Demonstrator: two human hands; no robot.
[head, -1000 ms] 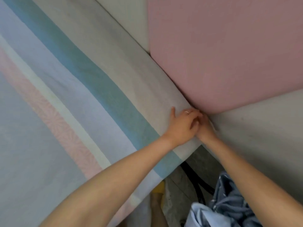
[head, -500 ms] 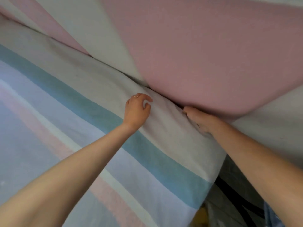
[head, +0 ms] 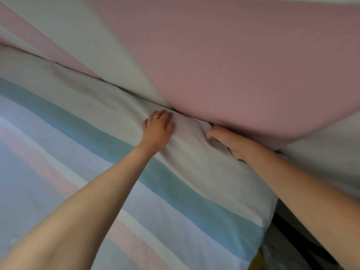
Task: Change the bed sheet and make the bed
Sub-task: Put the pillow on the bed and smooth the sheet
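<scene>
A striped bed sheet (head: 136, 172) in white, teal, lilac and pink lies over the mattress up to the padded headboard (head: 243, 75), which has pink and pale grey panels. My left hand (head: 157, 129), with a ring on it, presses the sheet's white border down at the seam under the headboard. A little to its right, my right hand (head: 229, 143) lies on the sheet with its fingers curled round a bunched fold of it, close to the mattress corner. The sheet puckers between the two hands.
The mattress corner (head: 266, 217) ends at the lower right. Beyond it are a dark gap with black bands (head: 288, 230), pale crumpled cloth (head: 280, 258) and something yellow (head: 257, 262) on the floor. A pale grey wall panel (head: 331, 143) stands to the right.
My left hand came down from a raised curl onto the sheet at the headboard seam. My right hand drew back from under the headboard, bunching a fold of sheet.
</scene>
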